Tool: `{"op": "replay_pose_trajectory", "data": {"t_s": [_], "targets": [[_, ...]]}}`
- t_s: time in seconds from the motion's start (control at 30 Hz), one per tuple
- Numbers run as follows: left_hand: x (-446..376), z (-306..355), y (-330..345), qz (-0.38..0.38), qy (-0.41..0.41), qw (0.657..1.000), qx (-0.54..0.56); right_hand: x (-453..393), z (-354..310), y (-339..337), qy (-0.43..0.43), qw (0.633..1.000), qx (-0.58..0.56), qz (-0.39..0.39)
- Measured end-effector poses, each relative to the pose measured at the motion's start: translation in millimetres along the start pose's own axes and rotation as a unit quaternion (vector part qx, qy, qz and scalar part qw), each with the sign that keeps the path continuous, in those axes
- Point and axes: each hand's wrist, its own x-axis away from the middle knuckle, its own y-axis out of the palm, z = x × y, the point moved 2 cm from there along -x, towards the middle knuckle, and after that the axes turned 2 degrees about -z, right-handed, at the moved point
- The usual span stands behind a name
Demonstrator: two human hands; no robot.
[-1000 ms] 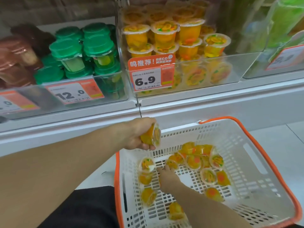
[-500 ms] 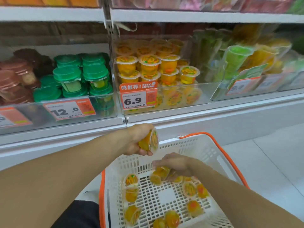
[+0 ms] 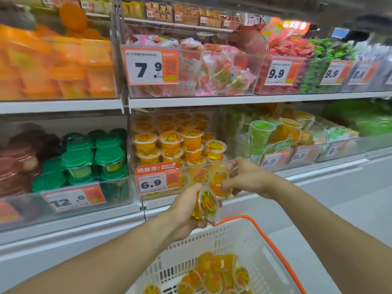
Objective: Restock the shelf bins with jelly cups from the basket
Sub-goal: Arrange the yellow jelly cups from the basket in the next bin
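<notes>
Now left hand [image 3: 184,211] grip holds jelly cup [image 3: 206,205]; right hand [image 3: 247,177] grip pinches second cup [image 3: 218,185].

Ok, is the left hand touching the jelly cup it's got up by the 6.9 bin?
Touching. The head view shows the left hand with its fingers curled round the jelly cup, no gap visible.
</notes>
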Motion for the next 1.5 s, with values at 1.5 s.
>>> {"op": "replay_pose_trajectory", "data": {"t_s": [1.5], "targets": [[14.9, 66.2, 32.6, -0.012, 0.181, 0.95, 0.255, -21.4, -52.6, -22.8, -0.288, 0.95, 0.041, -0.111]]}}
